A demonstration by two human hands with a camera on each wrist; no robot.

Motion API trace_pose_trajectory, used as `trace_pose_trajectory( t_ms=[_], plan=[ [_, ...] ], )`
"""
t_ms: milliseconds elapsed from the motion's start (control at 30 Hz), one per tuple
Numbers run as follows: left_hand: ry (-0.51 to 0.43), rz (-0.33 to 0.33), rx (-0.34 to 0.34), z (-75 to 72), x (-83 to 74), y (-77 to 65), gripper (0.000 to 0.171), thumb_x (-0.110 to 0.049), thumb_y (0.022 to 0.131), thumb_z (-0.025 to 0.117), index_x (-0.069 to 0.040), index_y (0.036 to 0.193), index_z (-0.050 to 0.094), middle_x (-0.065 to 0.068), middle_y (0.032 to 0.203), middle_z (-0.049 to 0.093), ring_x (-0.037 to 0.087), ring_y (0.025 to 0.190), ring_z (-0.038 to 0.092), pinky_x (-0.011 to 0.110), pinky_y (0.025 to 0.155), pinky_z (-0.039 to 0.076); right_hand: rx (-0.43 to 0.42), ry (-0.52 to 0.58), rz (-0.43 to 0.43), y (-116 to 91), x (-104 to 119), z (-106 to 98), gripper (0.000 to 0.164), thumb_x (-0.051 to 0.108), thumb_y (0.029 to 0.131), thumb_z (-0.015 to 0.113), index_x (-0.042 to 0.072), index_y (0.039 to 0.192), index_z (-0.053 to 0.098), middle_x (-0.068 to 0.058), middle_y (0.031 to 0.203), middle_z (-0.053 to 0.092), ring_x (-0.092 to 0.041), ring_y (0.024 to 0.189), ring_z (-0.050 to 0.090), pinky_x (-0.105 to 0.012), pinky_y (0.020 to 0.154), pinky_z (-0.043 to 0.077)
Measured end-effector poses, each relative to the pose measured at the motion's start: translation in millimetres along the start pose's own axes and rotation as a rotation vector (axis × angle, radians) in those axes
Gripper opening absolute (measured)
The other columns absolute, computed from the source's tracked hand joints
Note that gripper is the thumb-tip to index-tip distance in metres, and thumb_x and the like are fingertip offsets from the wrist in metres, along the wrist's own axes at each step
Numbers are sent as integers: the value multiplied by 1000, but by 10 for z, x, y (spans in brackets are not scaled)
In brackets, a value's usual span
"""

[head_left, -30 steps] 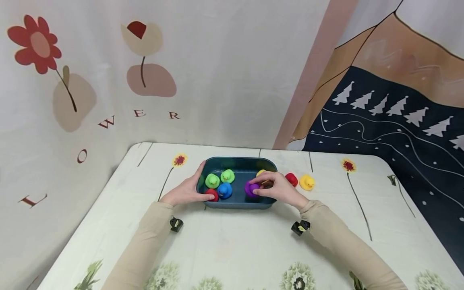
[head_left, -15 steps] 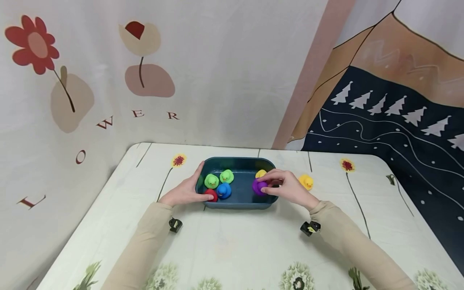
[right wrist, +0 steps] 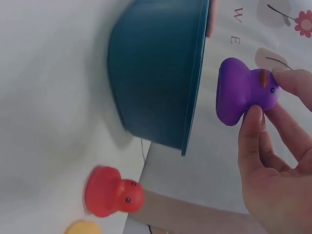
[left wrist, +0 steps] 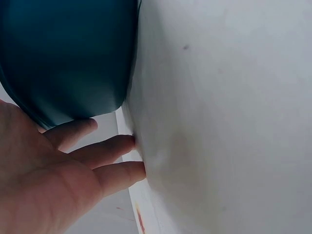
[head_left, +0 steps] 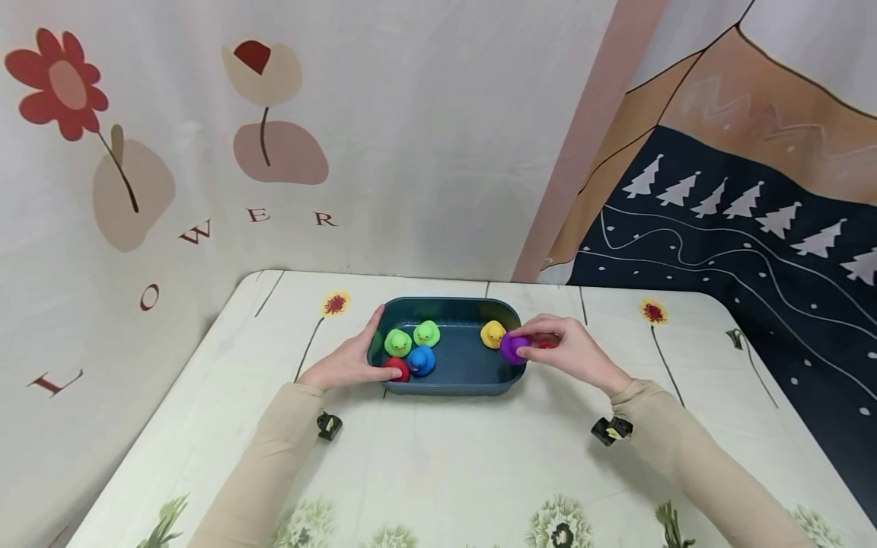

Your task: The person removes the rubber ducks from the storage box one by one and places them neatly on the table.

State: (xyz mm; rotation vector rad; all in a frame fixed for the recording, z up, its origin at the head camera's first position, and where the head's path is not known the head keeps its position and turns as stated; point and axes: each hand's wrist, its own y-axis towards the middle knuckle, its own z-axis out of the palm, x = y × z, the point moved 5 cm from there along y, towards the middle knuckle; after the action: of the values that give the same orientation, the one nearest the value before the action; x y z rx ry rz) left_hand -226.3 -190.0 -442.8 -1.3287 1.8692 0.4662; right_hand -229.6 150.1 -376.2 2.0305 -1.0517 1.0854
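My right hand pinches a purple rubber duck by its head, over the right rim of a dark teal tub. In the right wrist view the duck is held in the air beside the tub wall. My left hand grips the tub's left end, thumb over the rim and fingers outside. Inside the tub are two green ducks, a blue duck, a red duck near my left thumb, and a yellow duck at the right.
On the table right of the tub lies another red duck, mostly hidden behind my right hand in the head view. A yellow duck shows partly beside it in the right wrist view. Printed curtains hang close behind the table.
My right hand has moved right with the purple duck, from inside the tub to its right rim, uncovering the yellow duck inside. My left hand stays at the tub's left end.
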Motion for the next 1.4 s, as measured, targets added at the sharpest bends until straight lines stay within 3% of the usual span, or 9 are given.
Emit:
trace_pose_trajectory(
  t_ms=[433,1000,1400],
  plan=[
    [-12,-2,2,5,10,11,115,-43,80,76,-19,156,-7,17,158,17,40,138,26,61,104,30,-45,-19,52,-137,-104,-203,27,9,88,71,0,113,70,-12,110,63,-26,97,60,-29,84,51],
    [-9,13,0,7,19,-1,115,-42,81,76,-18,156,-8,19,157,16,41,137,27,61,103,31,-112,-64,139,-325,-268,-493,31,18,89,72,1,115,70,-14,109,64,-29,98,59,-22,80,52],
    [-8,7,0,2,3,-4,114,-41,81,76,-18,156,-8,19,157,17,41,137,27,62,104,30,-208,-111,194,-465,-394,-698,34,20,90,70,-2,117,68,-18,114,63,-20,97,60,-18,79,50]
  ],
)
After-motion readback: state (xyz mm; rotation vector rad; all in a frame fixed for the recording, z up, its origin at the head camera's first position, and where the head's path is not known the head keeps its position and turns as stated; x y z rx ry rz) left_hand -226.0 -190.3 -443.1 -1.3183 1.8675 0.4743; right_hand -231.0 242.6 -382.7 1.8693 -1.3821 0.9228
